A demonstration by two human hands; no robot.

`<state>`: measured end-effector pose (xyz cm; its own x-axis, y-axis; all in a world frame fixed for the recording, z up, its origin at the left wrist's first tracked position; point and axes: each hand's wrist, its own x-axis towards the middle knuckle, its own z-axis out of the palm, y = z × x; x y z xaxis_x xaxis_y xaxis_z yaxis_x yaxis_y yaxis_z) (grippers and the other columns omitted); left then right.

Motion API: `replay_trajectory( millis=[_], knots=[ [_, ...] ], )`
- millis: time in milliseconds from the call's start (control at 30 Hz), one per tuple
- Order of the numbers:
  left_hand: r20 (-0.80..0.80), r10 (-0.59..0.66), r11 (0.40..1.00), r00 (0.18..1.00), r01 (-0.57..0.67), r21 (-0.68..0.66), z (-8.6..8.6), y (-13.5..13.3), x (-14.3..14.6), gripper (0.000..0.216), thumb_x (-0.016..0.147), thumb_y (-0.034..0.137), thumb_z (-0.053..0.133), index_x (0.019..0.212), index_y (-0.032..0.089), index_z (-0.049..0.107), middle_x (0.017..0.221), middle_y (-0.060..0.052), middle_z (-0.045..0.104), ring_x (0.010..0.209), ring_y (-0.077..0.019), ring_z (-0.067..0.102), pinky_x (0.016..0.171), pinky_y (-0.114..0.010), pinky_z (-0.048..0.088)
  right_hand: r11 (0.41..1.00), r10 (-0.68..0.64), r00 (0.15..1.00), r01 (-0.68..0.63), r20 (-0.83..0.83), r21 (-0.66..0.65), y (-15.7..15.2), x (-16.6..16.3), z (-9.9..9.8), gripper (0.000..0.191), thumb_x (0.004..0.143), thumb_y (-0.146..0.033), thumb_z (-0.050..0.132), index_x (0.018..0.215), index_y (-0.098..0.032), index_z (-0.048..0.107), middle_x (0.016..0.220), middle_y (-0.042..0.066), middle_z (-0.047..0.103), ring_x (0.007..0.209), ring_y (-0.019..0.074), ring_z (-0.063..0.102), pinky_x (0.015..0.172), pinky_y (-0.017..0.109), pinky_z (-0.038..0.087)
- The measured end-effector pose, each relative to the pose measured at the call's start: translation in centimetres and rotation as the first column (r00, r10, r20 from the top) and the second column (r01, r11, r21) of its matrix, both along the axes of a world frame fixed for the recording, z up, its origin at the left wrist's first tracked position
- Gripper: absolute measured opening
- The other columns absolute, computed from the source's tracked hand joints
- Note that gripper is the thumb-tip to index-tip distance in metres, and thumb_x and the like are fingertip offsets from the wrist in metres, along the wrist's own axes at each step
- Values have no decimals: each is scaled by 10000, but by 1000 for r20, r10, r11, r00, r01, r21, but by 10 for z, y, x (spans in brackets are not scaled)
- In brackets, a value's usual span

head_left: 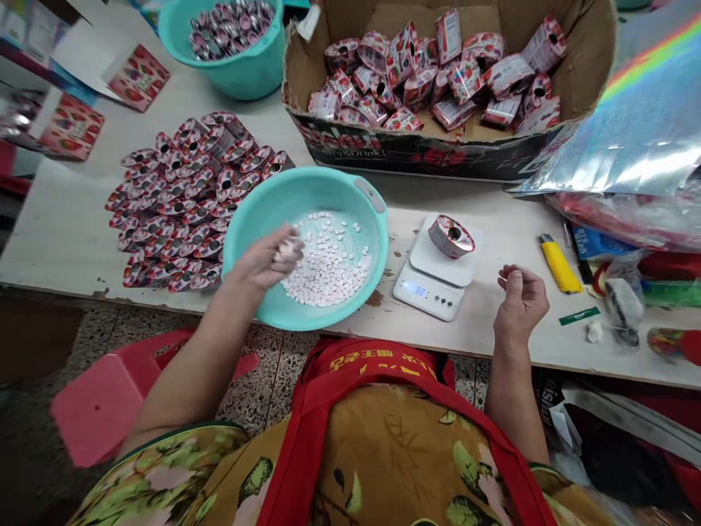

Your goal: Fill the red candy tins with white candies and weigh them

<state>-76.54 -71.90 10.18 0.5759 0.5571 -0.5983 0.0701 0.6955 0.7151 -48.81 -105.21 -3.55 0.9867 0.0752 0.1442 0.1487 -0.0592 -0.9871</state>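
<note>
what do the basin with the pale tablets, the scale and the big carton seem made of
Basin: probably plastic, smooth, evenly turquoise and softly shiny. Scale: likely plastic, smooth and evenly white. Carton: apparently cardboard, matte brown inside, printed black outside, worn along its edges.

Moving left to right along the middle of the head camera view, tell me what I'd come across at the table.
Cluster of printed packets → teal basin with small pale tablets inside → white scale bearing a single packet → right hand → yellow cutter.
</note>
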Motion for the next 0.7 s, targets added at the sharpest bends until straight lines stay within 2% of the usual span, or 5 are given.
replay_trajectory(
  millis=[300,400,467,600,700],
  knots=[
    [-102,-70,998,992,70,-2,-20,-7,31,246,969,234,634,756,125,579,512,41,481,328,-12,372,298,-76,190,977,201,976,-193,85,-95,24,7,11,527,771,-502,760,1181,-194,642,1182,108,706,1089,234,682,966,438,556],
    [-11,53,998,999,-53,14,-21,-18,39,331,993,323,620,724,143,546,442,87,377,295,-11,310,292,-92,166,916,332,940,-302,78,-264,55,13,19,784,631,-472,861,1331,-240,595,1322,97,669,1212,277,635,1031,474,524],
    [64,200,979,978,-202,28,-18,-26,46,387,993,380,622,695,159,512,417,101,337,282,-11,285,285,-109,147,884,359,933,-331,27,-331,77,15,26,710,639,-462,853,1279,-236,645,1241,75,709,1139,269,663,1054,481,508],
    [188,383,922,904,-386,-21,-2,-38,54,452,1013,440,576,664,171,473,440,92,350,290,0,260,283,-123,138,913,366,928,-344,66,-219,111,-2,65,540,701,-484,823,1148,-208,698,1082,50,736,966,219,695,983,425,549],
    [320,385,903,866,-425,66,19,-45,56,468,975,515,611,677,172,501,485,87,344,315,0,251,290,-146,157,828,560,798,-532,220,-179,131,-38,102,518,721,-455,830,1174,-246,689,1142,43,723,1009,217,691,946,388,565]
  ],
)
